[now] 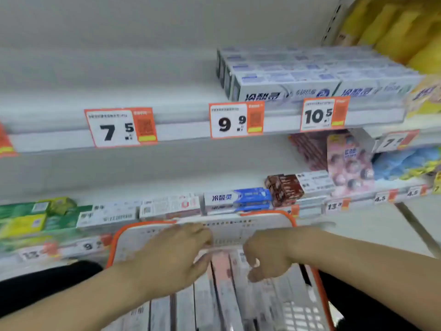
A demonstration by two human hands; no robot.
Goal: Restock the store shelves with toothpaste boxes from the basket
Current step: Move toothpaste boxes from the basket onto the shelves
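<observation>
A white basket with an orange rim (114, 240) sits low in front of me, packed with several long white and pink toothpaste boxes (214, 302) lying side by side. My left hand (171, 259) reaches in over the boxes with its fingers stretched out, touching their far ends. My right hand (267, 256) is beside it, fingers curled downward over a pink and white box (220, 261); motion blur hides whether it grips the box. The upper shelf (167, 130) is bare on the left, and white and blue toothpaste boxes (286, 89) are stacked on its right.
Price tags reading 7.5 (119, 127), 9.9 (235, 120) and 10.5 (323, 114) hang on the upper shelf edge. The lower shelf holds green boxes (35, 216), white boxes (167, 206), blue boxes (248, 198) and brown boxes (284, 188). Yellow packs (393, 27) fill the top right.
</observation>
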